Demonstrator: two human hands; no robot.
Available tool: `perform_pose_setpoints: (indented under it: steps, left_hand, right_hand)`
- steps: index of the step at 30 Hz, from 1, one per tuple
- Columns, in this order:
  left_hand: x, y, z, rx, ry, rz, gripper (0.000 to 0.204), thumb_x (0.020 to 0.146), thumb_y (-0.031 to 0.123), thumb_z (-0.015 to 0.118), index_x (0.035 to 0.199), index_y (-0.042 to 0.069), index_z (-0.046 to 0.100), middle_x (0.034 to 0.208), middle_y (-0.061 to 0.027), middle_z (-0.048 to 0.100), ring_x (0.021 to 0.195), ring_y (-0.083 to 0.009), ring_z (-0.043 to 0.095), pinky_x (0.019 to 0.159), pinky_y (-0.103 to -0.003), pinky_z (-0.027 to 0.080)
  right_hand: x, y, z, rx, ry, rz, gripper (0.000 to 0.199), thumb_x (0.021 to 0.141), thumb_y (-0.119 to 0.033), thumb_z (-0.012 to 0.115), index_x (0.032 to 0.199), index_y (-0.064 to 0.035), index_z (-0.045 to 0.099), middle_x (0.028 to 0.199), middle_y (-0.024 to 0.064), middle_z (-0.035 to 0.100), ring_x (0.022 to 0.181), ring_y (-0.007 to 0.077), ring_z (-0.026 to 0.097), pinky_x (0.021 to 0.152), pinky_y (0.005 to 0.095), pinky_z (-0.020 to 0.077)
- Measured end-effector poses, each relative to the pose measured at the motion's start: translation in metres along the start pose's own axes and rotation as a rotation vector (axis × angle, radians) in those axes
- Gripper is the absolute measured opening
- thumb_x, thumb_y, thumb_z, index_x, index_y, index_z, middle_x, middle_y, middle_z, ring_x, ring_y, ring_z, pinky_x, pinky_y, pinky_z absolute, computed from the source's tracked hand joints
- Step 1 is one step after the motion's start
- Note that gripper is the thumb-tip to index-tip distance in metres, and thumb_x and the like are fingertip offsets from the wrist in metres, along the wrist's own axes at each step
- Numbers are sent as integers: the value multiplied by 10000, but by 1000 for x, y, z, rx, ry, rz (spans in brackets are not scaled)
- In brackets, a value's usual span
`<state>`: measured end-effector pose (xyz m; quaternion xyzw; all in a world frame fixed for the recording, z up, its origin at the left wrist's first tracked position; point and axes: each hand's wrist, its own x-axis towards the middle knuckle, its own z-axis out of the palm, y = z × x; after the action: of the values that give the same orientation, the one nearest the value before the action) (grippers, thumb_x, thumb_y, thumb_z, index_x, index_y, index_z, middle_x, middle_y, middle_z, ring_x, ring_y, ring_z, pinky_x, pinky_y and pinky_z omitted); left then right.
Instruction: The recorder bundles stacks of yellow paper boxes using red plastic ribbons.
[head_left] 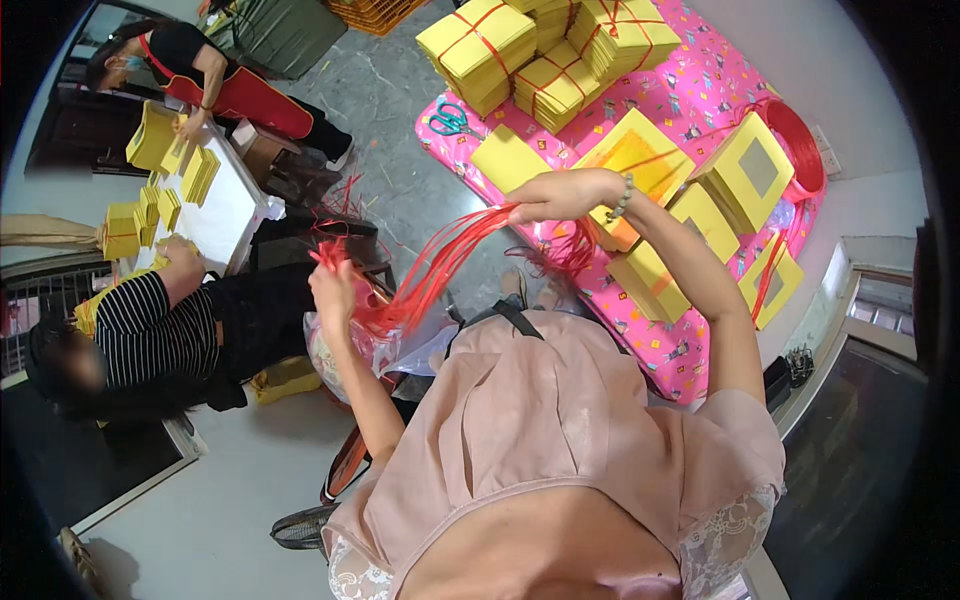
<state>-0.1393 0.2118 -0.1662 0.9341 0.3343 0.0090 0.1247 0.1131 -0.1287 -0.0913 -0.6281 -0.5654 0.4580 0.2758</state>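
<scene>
The right hand (560,195) has its fingers drawn together, pinching one part of a bundle of red strands (408,300); the left hand (333,295) curls around the bundle further along, loose ends sticking up above its fingers. The strands sag in a loose arc between the hands, off the table's left edge. Holding them apart and in the air probably helps the lengths lie side by side rather than snarl. A tuft also hangs below the right hand; whether it touches the table cannot be told.

Beneath the left hand, a clear plastic bag (425,350) sits close enough to catch trailing ends. The right forearm crosses over the table (700,90), which wears a pink patterned cloth, and partly hides the yellow stacks there. Tied yellow bundles (480,50) crowd its far edge, likely set back to leave working room; green scissors (450,120) lie by the far left corner, within reach. A red coil (795,140) rests at the right edge, behind stacks with grey squares (757,165).

Beyond the left hand, a striped-top co-worker (150,320) limits room on that side; a red-aproned co-worker (255,100) bends over a white table (230,215).
</scene>
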Motion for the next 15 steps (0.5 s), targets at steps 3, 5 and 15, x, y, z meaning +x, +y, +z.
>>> perform_pose_setpoints:
  steps: [3,5,15]
  left_hand:
    - [5,101,-22,-68,340,438,518,838,228,555,1218,-82,387,1170,-258,475,1044,-408,471,914,-429,359]
    - [3,148,-32,-479,108,611,468,875,217,512,1237,-53,389,1179,-215,494,1069,-337,486,927,-385,352]
    - [-13,192,-69,-814,-1160,318,337,932,340,429,951,31,562,588,94,352,507,-8,285,449,-190,231]
  right_hand:
    - [13,-14,-2,-160,35,-33,407,923,-381,403,899,10,510,731,178,539,691,319,536,646,417,411]
    - [24,-34,-4,-257,17,-29,405,911,-375,408,925,16,513,786,218,563,753,373,554,684,446,421]
    - [44,-35,11,-32,-115,-247,303,915,-267,428,1000,14,505,808,150,601,709,249,570,659,377,440]
